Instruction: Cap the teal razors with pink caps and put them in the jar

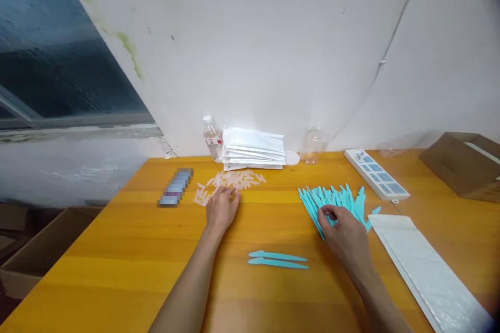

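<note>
Currently, left hand [222, 209] rests palm down at the near edge of the pink caps [230, 182], fingers together and lightly curled, tips touching the scattered pieces; whether one is pinched cannot be told. Right hand [344, 229] lies on the teal pile [336, 200], fingers curled onto the sticks, thumb tucked under (grip on a single stick not resolved). Two teal sticks [277, 260] lie side by side, parallel, between the arms on the table [117, 260]. White mailer [425, 270] just right of the right wrist; stack of mailers [253, 153] and bottle [212, 138] at the wall.

Judgement: draw one stick from the pile's near edge rather than the middle, to avoid fanning the rest. Separate one cap with the fingertips before lifting.
</note>
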